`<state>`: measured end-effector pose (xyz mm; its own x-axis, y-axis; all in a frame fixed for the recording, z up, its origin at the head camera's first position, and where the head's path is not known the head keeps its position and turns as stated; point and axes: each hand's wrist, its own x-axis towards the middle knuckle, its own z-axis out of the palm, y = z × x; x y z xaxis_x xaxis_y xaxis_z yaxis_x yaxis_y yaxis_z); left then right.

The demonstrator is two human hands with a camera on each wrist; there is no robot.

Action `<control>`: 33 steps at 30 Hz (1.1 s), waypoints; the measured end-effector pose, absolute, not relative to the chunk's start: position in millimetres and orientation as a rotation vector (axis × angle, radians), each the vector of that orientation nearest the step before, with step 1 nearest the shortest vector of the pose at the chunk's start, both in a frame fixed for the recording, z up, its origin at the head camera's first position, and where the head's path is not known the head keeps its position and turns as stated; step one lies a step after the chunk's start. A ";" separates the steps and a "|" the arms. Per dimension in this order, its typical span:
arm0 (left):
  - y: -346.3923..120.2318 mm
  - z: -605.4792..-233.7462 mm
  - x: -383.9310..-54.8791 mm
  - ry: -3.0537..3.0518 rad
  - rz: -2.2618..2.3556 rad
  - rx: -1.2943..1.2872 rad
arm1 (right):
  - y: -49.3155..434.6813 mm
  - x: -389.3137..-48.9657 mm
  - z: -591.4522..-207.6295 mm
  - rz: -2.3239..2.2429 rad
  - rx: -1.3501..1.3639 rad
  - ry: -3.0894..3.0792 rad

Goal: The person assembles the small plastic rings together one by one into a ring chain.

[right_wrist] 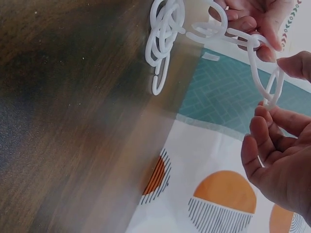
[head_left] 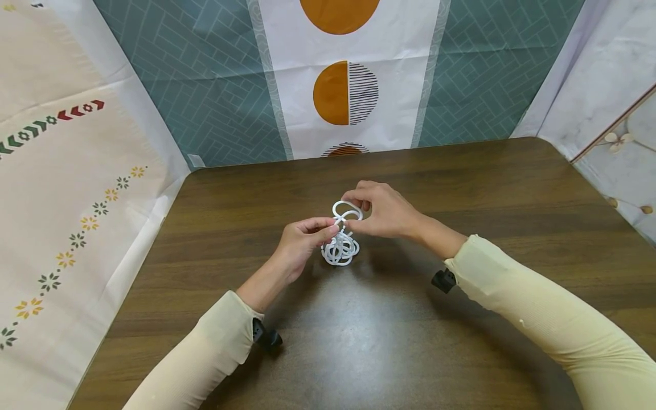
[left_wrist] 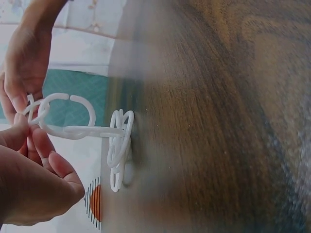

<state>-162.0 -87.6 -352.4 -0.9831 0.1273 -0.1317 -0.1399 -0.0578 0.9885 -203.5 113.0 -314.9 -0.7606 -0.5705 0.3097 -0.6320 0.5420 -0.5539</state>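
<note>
A chain of white plastic links, some with a visible gap in the ring, rises from a heap of links (right_wrist: 165, 36) on the table. My left hand (head_left: 299, 245) pinches a link of the raised part between thumb and fingers. Just to its right, my right hand (head_left: 386, 210) holds an upper link (right_wrist: 253, 68) with thumb and fingertips at its edge. Between the hands and the heap hangs a gapped link (left_wrist: 91, 111), plain in the left wrist view. Fingers partly hide where the upper links meet.
The dark wood table (head_left: 487, 193) extends around both hands. Behind it hangs a teal and white cloth (head_left: 205, 85) with orange circles. A cream embroidered cloth (head_left: 61, 188) borders the left side, and a pale marbled covering (head_left: 584, 108) the right. Each wrist carries a small black device (head_left: 443, 281).
</note>
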 end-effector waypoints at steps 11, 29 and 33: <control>-89.6 -350.7 -161.1 2.075 2.106 -0.011 | 113.1 -201.6 -314.7 0.946 1.100 -2.665; -93.5 -348.3 -164.6 2.091 2.090 -0.026 | 118.0 -206.9 -319.2 1.052 1.033 -2.504; -92.7 -346.9 -164.9 2.064 2.113 -0.030 | 116.2 -208.0 -321.2 1.072 1.077 -2.437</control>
<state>-164.9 -92.7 -346.9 -0.9822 0.1198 -0.1447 -0.1475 -0.0147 0.9889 -208.0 116.2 -321.2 -0.6875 -0.5255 0.5012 -0.7246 0.4501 -0.5220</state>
